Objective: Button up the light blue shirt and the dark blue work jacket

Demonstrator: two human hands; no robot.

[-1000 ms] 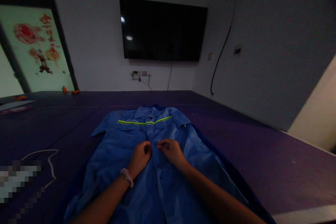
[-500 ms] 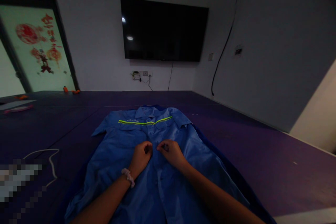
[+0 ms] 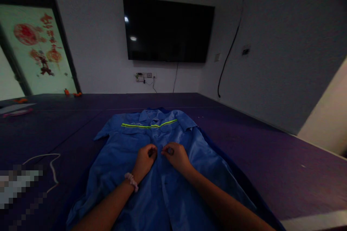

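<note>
A blue work shirt (image 3: 121, 158) with a bright yellow-green stripe across the chest lies flat, front up, on a dark purple surface (image 3: 257, 151). My left hand (image 3: 145, 160), with a pale scrunchie at the wrist, pinches the shirt's front edge at mid-chest. My right hand (image 3: 176, 157) pinches the opposite front edge, fingertips almost meeting the left hand's. Both hands are closed on the fabric where the shirt fastens. Whatever lies under the fingertips is hidden.
A white cord (image 3: 50, 166) lies on the surface to the left. A black television (image 3: 168, 29) hangs on the far wall above a wall socket (image 3: 145, 76). A window with red paper decorations (image 3: 38, 47) is at the left. Small objects (image 3: 16, 110) lie far left.
Both hands stay at mid-chest on the shirt; the fingertips have drawn slightly closer together. The view has shifted only a little.
</note>
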